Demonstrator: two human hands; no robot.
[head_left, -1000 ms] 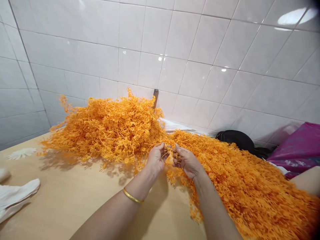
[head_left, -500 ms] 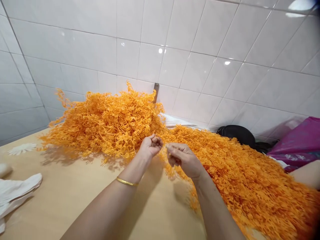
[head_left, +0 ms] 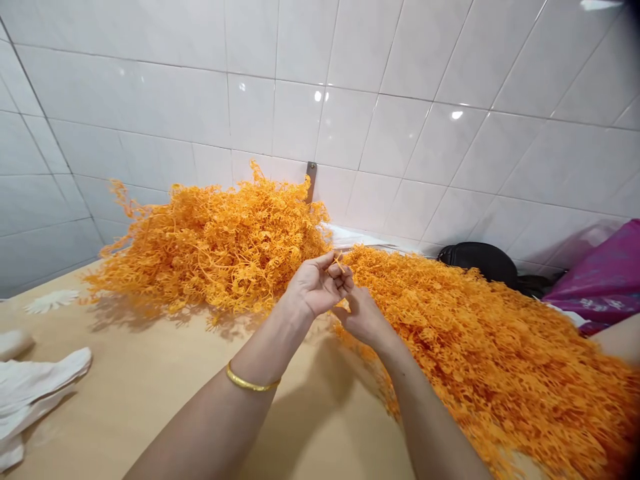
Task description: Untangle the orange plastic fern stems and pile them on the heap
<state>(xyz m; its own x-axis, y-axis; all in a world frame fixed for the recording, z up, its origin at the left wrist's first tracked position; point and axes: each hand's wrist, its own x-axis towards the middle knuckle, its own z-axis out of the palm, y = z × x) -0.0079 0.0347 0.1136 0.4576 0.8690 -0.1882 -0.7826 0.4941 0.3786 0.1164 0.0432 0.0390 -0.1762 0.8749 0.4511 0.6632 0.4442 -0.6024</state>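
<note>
My left hand (head_left: 323,283) is turned palm up above the table, with thumb and fingertips pinched on a thin orange plastic sprig (head_left: 339,262). Just below and to its right, my right hand (head_left: 365,317) is curled in against it. The fingertips of that hand are partly hidden behind the left one, and I cannot make out what they grip. Left of the hands rises a heap of branching orange plastic sprigs (head_left: 215,247). A larger, longer pile of similar orange pieces (head_left: 475,347) spreads along the right side, close to my right forearm.
White cloth gloves (head_left: 45,383) lie on the pale wooden tabletop (head_left: 165,393) at the left, near a white petalled piece (head_left: 53,301). A tiled wall (head_left: 175,100) stands behind. Beyond the right pile are a black bag (head_left: 477,261), a purple bag (head_left: 600,273) and part of someone's arm (head_left: 620,340).
My left hand has moved slightly right and up, and its palm has turned upward. The right hand has come in under it, so the two now overlap where they were just apart.
</note>
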